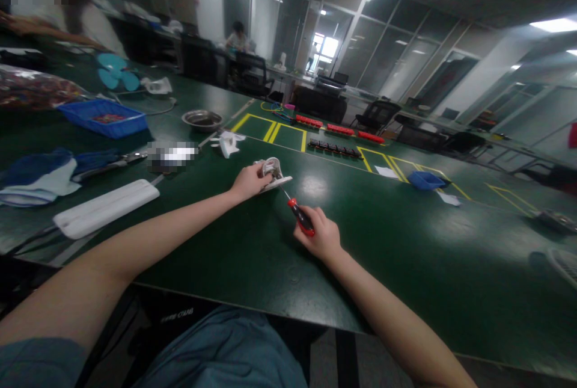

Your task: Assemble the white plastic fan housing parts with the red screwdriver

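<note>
White part (273, 170) sits in the curled fingers of the left hand (247, 182) over the worktop (252, 243); the right hand (323, 236) grips a screwdriver (300, 217), apparently at alignment, which calls for steady tip placement.

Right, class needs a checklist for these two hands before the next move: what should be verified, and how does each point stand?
1. Left grip holds the white plastic part: ok.
2. Right grip is on the handle of the red-and-black screwdriver: ok.
3. Screwdriver tip aims toward the part: ok.
4. Tip seated in a screw: cannot tell, too small.
5. Tip matches the screw type: cannot tell.
6. Blue tray sits apart from both hands: ok.
</note>
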The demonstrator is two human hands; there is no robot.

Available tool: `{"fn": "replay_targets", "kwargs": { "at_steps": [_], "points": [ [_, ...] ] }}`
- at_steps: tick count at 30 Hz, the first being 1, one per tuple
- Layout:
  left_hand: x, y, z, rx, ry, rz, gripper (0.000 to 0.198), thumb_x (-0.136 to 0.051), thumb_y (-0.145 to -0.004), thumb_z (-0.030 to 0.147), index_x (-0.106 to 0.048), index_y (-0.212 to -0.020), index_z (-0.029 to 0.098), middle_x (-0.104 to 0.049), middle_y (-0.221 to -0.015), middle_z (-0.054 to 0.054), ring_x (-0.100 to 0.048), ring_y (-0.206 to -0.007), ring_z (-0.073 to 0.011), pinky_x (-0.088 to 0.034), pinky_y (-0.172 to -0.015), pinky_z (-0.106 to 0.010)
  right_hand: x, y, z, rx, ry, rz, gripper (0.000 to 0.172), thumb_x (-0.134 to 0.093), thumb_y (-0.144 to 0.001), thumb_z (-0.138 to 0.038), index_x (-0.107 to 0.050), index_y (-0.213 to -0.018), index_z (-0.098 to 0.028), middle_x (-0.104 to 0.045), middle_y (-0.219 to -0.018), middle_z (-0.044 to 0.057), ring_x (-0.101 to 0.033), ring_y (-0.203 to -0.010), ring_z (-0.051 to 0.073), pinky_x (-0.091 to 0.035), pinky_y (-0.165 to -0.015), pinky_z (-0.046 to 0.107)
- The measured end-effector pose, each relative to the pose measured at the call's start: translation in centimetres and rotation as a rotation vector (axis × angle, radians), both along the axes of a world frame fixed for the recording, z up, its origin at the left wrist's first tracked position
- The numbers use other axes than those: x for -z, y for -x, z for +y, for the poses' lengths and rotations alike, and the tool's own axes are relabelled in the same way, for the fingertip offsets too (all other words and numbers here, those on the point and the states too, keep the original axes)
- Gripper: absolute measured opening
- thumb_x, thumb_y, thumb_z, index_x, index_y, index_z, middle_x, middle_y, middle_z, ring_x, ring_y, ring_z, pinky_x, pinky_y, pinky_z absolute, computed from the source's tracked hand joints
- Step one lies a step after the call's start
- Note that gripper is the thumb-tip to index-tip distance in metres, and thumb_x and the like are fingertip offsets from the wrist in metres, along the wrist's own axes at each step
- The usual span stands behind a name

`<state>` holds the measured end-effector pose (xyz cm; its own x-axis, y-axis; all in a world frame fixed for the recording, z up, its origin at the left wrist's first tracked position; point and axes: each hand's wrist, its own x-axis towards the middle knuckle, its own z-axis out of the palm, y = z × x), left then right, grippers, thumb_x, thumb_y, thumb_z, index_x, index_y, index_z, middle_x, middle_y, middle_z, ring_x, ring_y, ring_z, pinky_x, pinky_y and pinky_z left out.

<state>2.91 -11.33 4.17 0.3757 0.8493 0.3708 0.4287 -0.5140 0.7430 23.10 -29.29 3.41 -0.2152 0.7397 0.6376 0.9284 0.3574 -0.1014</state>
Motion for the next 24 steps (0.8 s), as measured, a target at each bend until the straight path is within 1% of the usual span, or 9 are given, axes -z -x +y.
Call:
{"fn": "replay_targets", "kwargs": {
  "at_steps": [4,6,9,11,14,17,20,22,24],
  "points": [
    [0.0,-0.1,0.1,0.005,0.066,-0.03,0.034,-0.061,-0.082,0.034,-0.067,-0.111,0.017,-0.072,-0.098,-0.008,-0.066,-0.086,-0.0224,-0.051,-0.078,-0.033,-0.5,-0.3,-0.2,-0.028,-0.049,-0.038,0.038,-0.058,-0.082,-0.03,-0.057,-0.117,-0.014,-0.065,-0.085,0.005,-0.059,-0.06,0.012,-0.046,-0.053,0.022],
    [0.2,-0.1,0.4,0.017,0.105,-0.076,0.037,-0.061,-0.082,0.033,-0.065,-0.115,0.017,-0.072,-0.102,-0.009,-0.067,-0.088,-0.0228,-0.051,-0.079,-0.034,-0.9,-0.7,-0.3,-0.054,-0.101,-0.059,0.037,-0.059,-0.08,-0.03,-0.059,-0.114,-0.014,-0.066,-0.081,0.005,-0.059,-0.059,0.013,-0.046,-0.053,0.023],
    [0.6,0.0,1.0,0.059,0.14,-0.15,0.036,-0.061,-0.082,0.032,-0.064,-0.115,0.018,-0.071,-0.105,-0.009,-0.067,-0.09,-0.0225,-0.052,-0.081,-0.036,-1.3,-1.5,-0.6,-0.109,-0.2,-0.071,0.036,-0.059,-0.077,-0.028,-0.06,-0.11,-0.014,-0.066,-0.075,0.004,-0.059,-0.057,0.013,-0.047,-0.052,0.024],
    [1.1,0.0,1.6,0.07,0.166,-0.176,0.037,-0.062,-0.081,0.033,-0.065,-0.115,0.018,-0.071,-0.107,-0.009,-0.067,-0.092,-0.0228,-0.053,-0.082,-0.036,-1.6,-2.0,-0.7,-0.151,-0.255,-0.07,0.035,-0.059,-0.075,-0.027,-0.06,-0.108,-0.014,-0.066,-0.072,0.003,-0.059,-0.055,0.013,-0.047,-0.052,0.024],
    [1.7,0.0,2.8,0.048,0.209,-0.205,0.043,-0.067,-0.077,0.037,-0.066,-0.114,0.017,-0.071,-0.107,-0.01,-0.067,-0.094,-0.0244,-0.052,-0.084,-0.038,-2.0,-2.5,-0.9,-0.215,-0.328,-0.071,0.036,-0.059,-0.074,-0.028,-0.059,-0.107,-0.014,-0.064,-0.068,0.001,-0.058,-0.053,0.013,-0.046,-0.05,0.025],
    [1.8,-0.3,4.3,0.045,0.256,-0.233,0.05,-0.071,-0.071,0.043,-0.068,-0.112,0.015,-0.072,-0.105,-0.011,-0.067,-0.094,-0.0249,-0.052,-0.084,-0.036,-1.8,-2.7,-1.1,-0.291,-0.367,-0.092,0.037,-0.058,-0.074,-0.03,-0.06,-0.107,-0.014,-0.063,-0.064,0.0,-0.056,-0.051,0.012,-0.043,-0.048,0.024],
    [0.9,-0.9,5.8,0.051,0.327,-0.132,0.054,-0.073,-0.068,0.048,-0.069,-0.111,0.015,-0.074,-0.099,-0.01,-0.068,-0.086,-0.0241,-0.053,-0.075,-0.032,-1.2,-2.5,-1.0,-0.36,-0.35,-0.124,0.036,-0.057,-0.076,-0.033,-0.06,-0.106,-0.013,-0.061,-0.063,-0.001,-0.055,-0.049,0.011,-0.04,-0.046,0.024],
    [-0.4,-1.7,6.7,0.059,0.35,-0.005,0.056,-0.073,-0.066,0.049,-0.07,-0.11,0.016,-0.074,-0.092,-0.009,-0.068,-0.077,-0.0232,-0.052,-0.065,-0.029,-0.5,-2.3,-0.8,-0.391,-0.3,-0.15,0.035,-0.055,-0.078,-0.036,-0.06,-0.105,-0.014,-0.06,-0.062,-0.002,-0.055,-0.05,0.011,-0.039,-0.045,0.024],
    [-2.0,-2.9,7.6,0.093,0.329,0.113,0.056,-0.074,-0.065,0.048,-0.07,-0.111,0.016,-0.074,-0.089,-0.009,-0.067,-0.07,-0.0221,-0.05,-0.058,-0.027,0.1,-2.2,-0.5,-0.412,-0.221,-0.179,0.034,-0.053,-0.08,-0.038,-0.061,-0.103,-0.015,-0.06,-0.062,-0.002,-0.057,-0.051,0.011,-0.039,-0.046,0.024]
  ]
}}
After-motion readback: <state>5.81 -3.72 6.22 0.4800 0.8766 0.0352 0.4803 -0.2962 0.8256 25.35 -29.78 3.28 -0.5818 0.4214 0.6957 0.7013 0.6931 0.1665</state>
